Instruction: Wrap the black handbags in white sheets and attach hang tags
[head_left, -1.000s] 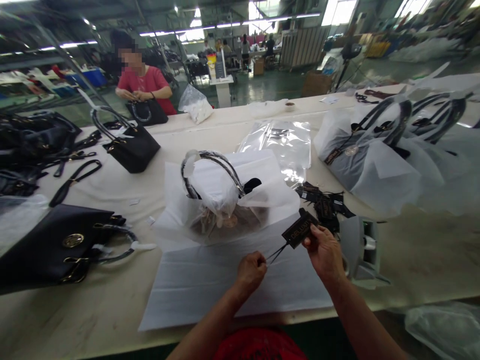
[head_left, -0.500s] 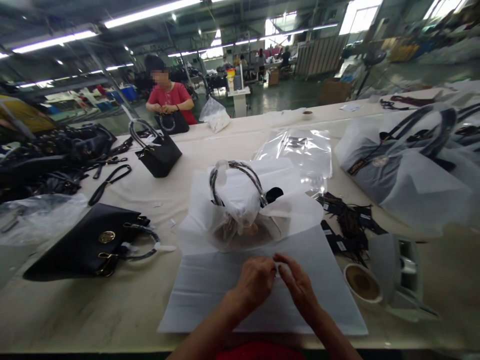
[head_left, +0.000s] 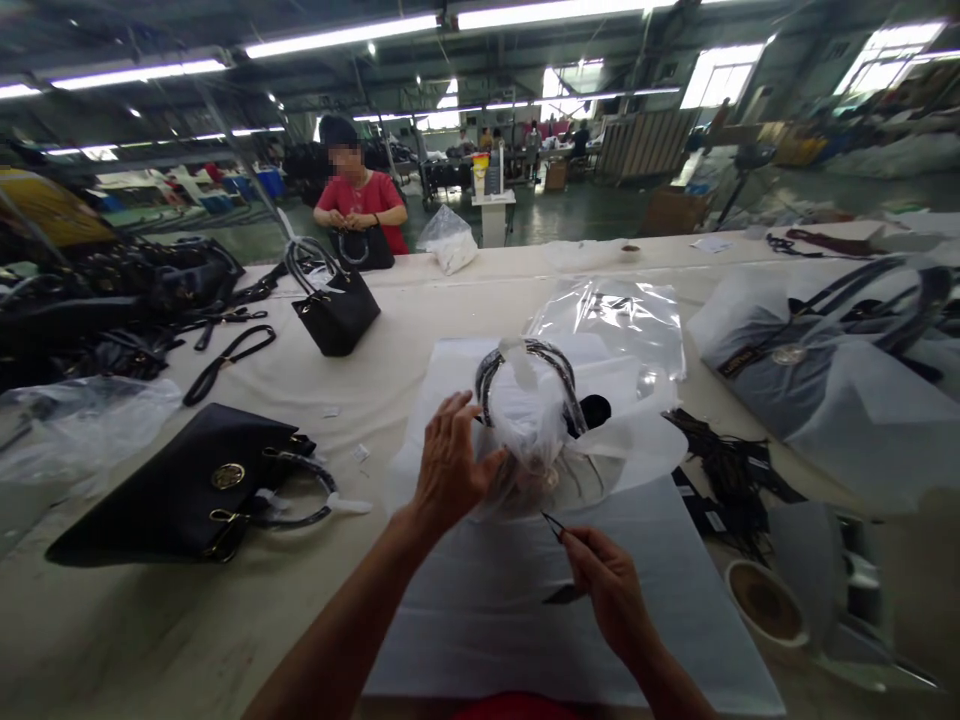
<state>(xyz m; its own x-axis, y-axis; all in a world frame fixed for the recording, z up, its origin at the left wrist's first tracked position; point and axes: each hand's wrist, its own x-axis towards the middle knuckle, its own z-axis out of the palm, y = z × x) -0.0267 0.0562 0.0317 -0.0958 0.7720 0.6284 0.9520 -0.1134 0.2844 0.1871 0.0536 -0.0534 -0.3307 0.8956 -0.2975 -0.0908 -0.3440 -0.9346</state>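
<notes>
In front of me a handbag wrapped in thin white paper (head_left: 645,435) stands on a larger white sheet (head_left: 480,610), its dark handles (head_left: 574,385) arching up under clear wrap. My left hand (head_left: 450,455) lies with fingers spread against the wrapping at the left foot of the handles. My right hand (head_left: 604,580) pinches a black hang tag (head_left: 564,596) by its cord. A pointed loop of that cord sticks out beyond the fingertips, close to the wrapped front of the bag. The tag's middle is hidden behind the hand.
Black hang tags (head_left: 731,480) lie in a heap at the right, beside a tape dispenser (head_left: 817,570). A wrapped bag (head_left: 795,370) stands behind them. Black handbags (head_left: 180,490) and a strap (head_left: 229,365) lie left. Clear plastic bags (head_left: 615,315) lie beyond. Across the table a co-worker (head_left: 364,200) handles a bag.
My hands, close together over the sheet before, have parted. The left has moved up and left onto the wrapped bag. The black tag and its cord now show at the right hand.
</notes>
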